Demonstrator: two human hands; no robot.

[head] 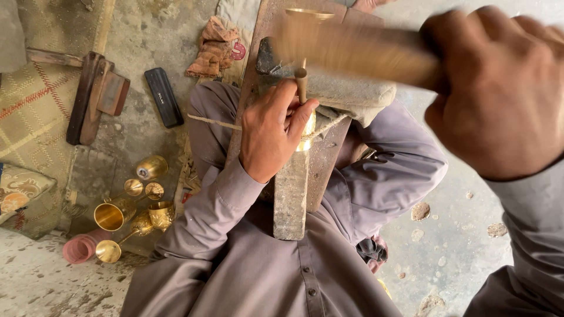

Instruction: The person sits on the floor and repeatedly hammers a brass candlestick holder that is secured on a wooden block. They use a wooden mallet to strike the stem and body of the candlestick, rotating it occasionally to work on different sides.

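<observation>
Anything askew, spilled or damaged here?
The brass cups on the floor lie tipped in a loose heap rather than upright. The floor looks chipped and pitted. The tool in the right hand is just motion-blurred.

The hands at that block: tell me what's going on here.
The left hand pinches a small punch upright on a shiny brass piece that rests on a stone bar across the lap. The right hand grips a blurred hammer handle above it. Brass goblets sit on the floor nearby.
</observation>
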